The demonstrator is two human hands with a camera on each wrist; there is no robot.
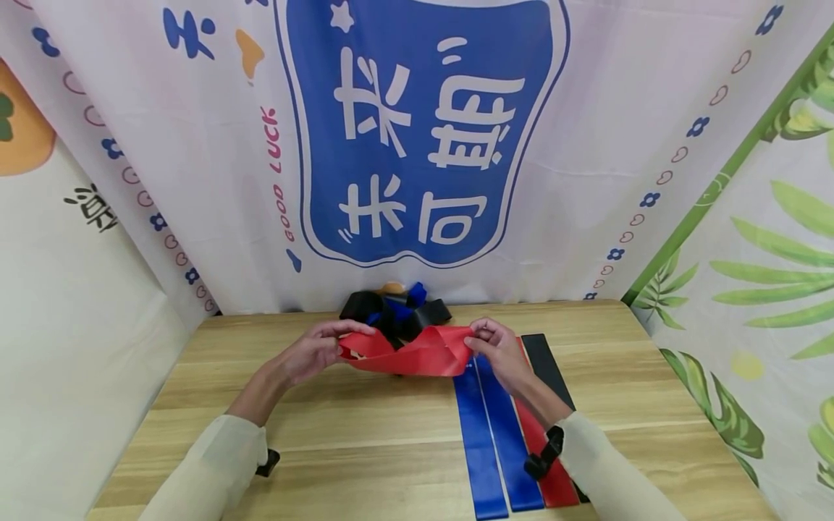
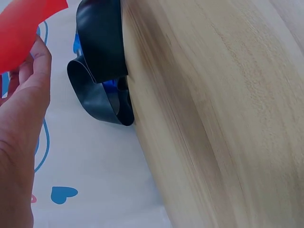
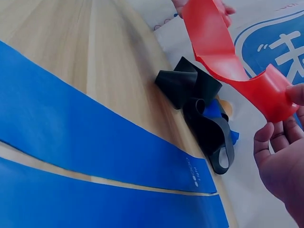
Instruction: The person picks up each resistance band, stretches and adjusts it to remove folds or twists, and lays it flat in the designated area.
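A red resistance band loop (image 1: pixel 407 359) is held up above the table between both hands, its middle sagging and slightly twisted. My left hand (image 1: pixel 317 350) grips its left end with the thumb and fingers. At the other end my right hand (image 1: pixel 498 354) pinches the band; the right wrist view shows the thumb (image 3: pixel 297 94) on one face and fingers on the other. Behind the red band, at the table's far edge, lies a pile of black bands (image 1: pixel 426 316) with a blue band (image 1: pixel 399 311) among them. An orange piece (image 1: pixel 393 288) shows at the back of the pile.
Flat bands lie side by side on the table's right half: two blue bands (image 1: pixel 483 449), a red band (image 1: pixel 554 481) and a black band (image 1: pixel 547 365). The wooden table (image 1: pixel 365 463) ends at a printed cloth backdrop (image 1: pixel 260 282).
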